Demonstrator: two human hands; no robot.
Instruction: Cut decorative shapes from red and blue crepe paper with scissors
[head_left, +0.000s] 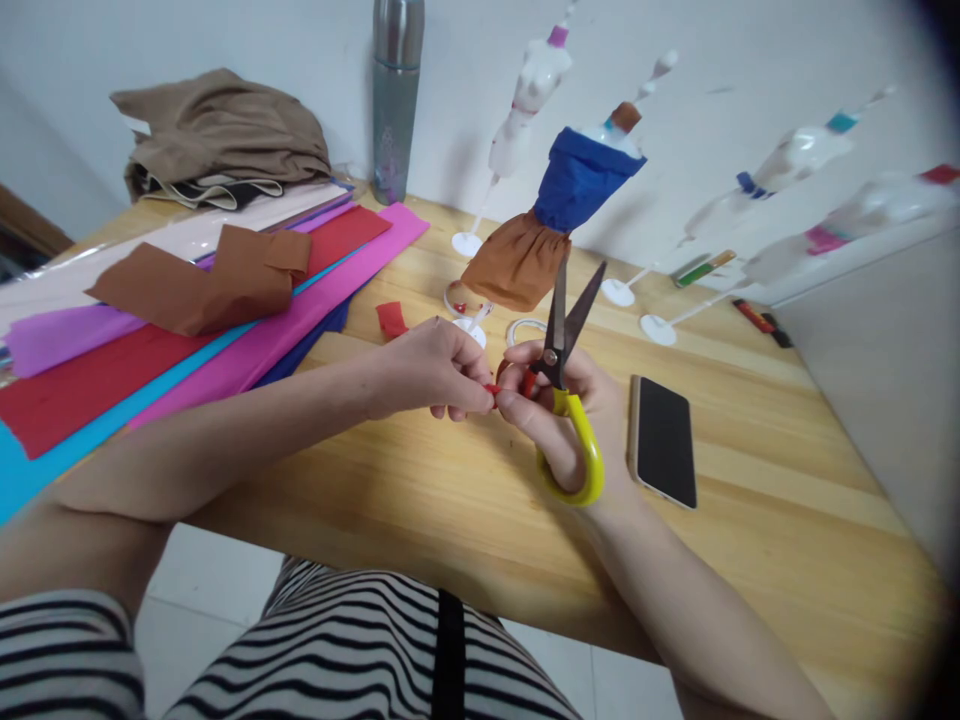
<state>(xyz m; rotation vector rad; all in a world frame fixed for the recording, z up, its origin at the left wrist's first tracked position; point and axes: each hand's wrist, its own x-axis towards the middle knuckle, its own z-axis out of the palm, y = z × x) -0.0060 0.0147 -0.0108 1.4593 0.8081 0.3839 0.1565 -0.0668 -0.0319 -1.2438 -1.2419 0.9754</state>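
Note:
Between my two hands, above the middle of the wooden table, is a small red piece (493, 393). My left hand (439, 368) pinches its left end. The right hand (574, 410) has thumb and fingertips closed on its other end, and also carries scissors (574, 400) with yellow handles around the thumb. The scissor blades point up and stand apart. Behind them a small white mannequin wears a blue top (585, 180) and a gathered brown skirt (517, 262). A red scrap (391, 320) lies just beyond my left wrist.
Long coloured sheets (300, 315) and a brown piece (202, 285) cover the left side, with folded brown cloth (225, 140) behind. A bottle (396, 110) stands at the back. More mannequins (810, 160) line the wall. A phone (664, 440) lies right of my right hand.

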